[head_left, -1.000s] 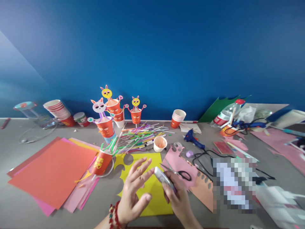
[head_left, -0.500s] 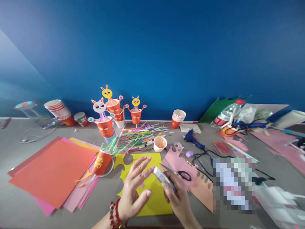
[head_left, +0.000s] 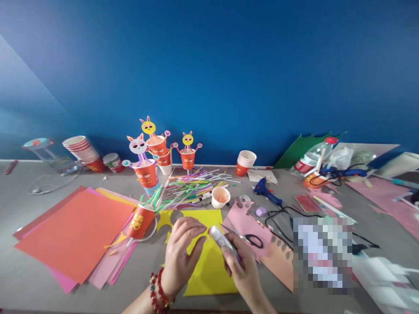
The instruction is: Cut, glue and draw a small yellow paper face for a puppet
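Observation:
My right hand [head_left: 244, 272] is closed round a clear, silvery glue stick [head_left: 222, 240] that points up and left over a yellow paper sheet [head_left: 209, 268]. My left hand [head_left: 181, 250], with a red bead bracelet at the wrist, hovers over the same sheet. Its fingers are curled together, with the tips close to the glue stick's upper end. What they pinch, if anything, I cannot make out. Black-handled scissors [head_left: 250, 239] lie just right of the glue stick on pink paper [head_left: 240, 220].
A tipped red cup with straws [head_left: 140, 221] lies left of the yellow sheet, beside stacked orange and pink paper [head_left: 75, 231]. Behind are loose straws [head_left: 193, 187], a small white cup [head_left: 220, 197], rabbit cup figures [head_left: 145, 171], stacked cups [head_left: 245, 162] and a blue glue gun [head_left: 266, 192] with cables.
My left hand's fingers, spread before, have curled in toward the tip of the glue stick. My right hand has kept its hold and barely moved.

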Motion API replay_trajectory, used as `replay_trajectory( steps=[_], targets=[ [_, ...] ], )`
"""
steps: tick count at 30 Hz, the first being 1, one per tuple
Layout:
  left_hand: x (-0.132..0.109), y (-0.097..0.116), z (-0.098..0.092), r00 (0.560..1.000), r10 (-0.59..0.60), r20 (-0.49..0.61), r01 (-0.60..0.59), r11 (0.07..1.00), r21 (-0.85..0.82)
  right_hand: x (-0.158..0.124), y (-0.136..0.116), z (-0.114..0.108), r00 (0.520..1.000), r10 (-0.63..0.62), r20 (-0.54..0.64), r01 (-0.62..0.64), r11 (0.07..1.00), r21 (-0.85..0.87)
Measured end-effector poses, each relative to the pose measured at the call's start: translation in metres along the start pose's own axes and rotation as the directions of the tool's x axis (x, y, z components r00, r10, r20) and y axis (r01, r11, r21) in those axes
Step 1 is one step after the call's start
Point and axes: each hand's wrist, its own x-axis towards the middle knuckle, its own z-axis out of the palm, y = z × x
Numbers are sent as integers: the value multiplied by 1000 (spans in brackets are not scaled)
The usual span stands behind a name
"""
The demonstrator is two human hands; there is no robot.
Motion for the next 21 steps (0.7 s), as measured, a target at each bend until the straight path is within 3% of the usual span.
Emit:
replay_trajectory(
  steps=[21],
  targets=[
    [-5, 3, -5, 994, 34, 104, -36, 999, 17, -3, 1, 1, 996, -87, -15, 86, 994, -70]
  ],
)
